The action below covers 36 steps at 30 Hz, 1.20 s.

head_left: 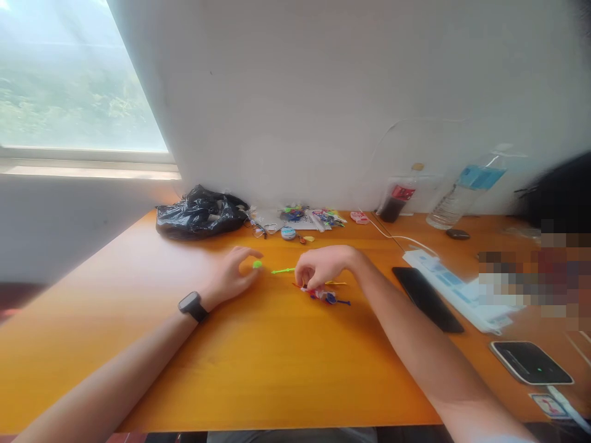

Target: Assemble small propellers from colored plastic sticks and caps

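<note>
Between the thumb and forefinger of my left hand (pixel 233 274) is a small round bright green piece (pixel 257 264), held just above or at the tabletop. My left wrist wears a black watch (pixel 192 306). My right hand (pixel 318 266) bends down with its fingers drawn together over a little heap of thin plastic pieces (pixel 323 295) in red, white and blue. What its fingertips pinch is hidden. A thin green stick (pixel 283 271) lies between both hands, its right end close to my right fingers. Yellow sticks (pixel 337 283) show beneath my right wrist.
Along the wall lie a black plastic bag (pixel 201 215), bagged colourful pieces (pixel 327 218) and a round tin (pixel 288 233). To the right are a cola bottle (pixel 398 200), a water bottle (pixel 466 191), a dark phone (pixel 427 298), a white power strip (pixel 455 289) and a charging phone (pixel 530 363).
</note>
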Each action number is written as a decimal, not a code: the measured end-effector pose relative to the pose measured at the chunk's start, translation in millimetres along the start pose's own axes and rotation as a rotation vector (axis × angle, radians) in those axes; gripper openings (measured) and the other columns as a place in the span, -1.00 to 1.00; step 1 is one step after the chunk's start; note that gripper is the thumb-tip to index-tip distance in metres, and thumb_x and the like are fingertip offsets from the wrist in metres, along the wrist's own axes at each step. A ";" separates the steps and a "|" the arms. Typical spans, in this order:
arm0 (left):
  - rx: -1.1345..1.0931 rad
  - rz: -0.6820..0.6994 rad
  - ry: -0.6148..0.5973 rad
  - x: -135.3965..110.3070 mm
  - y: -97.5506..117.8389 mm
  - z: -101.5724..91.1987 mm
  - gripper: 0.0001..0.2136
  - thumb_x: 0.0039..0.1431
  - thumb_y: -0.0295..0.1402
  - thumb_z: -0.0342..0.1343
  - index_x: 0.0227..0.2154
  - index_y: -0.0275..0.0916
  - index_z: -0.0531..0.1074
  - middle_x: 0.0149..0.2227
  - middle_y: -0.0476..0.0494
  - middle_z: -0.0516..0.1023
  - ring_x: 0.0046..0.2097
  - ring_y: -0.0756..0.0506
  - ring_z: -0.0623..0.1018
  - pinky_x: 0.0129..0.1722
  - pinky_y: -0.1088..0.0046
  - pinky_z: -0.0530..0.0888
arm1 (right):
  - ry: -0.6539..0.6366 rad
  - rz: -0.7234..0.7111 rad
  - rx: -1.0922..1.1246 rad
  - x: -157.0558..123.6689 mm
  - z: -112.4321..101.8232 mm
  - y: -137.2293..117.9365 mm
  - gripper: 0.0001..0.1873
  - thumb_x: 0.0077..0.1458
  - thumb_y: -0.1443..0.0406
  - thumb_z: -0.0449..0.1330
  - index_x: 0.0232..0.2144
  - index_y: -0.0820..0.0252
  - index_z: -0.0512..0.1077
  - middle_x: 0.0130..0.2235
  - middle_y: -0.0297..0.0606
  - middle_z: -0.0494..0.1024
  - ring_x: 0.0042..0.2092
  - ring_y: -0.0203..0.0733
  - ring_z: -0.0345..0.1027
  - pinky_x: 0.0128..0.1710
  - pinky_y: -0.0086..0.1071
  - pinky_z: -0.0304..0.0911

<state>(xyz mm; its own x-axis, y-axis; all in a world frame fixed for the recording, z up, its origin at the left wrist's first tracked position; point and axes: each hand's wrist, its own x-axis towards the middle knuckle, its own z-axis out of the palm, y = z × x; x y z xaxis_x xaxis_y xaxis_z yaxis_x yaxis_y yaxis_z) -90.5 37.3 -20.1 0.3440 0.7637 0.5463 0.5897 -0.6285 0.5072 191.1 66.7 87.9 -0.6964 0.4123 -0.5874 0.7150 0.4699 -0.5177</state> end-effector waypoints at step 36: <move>-0.884 -0.271 -0.092 0.1 40.9 10.7 -0.77 0.37 -0.17 0.19 -0.09 -0.19 0.38 0.00 -0.24 0.63 0.08 -0.20 0.60 0.14 0.08 0.53 | 0.656 -0.544 0.883 56.5 21.2 -16.3 -0.63 0.11 0.06 0.38 -0.22 0.23 0.47 -0.32 -0.22 0.63 -0.43 -0.32 0.43 -0.40 -0.42 0.40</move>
<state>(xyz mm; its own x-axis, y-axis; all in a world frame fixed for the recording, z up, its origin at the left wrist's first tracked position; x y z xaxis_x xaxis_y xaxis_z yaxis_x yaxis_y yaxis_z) -58.6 13.2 -6.4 0.3553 0.8856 0.2992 -0.1001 -0.2822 0.9541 141.5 65.8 49.9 -0.6346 0.7620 0.1289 -0.0590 0.1184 -0.9912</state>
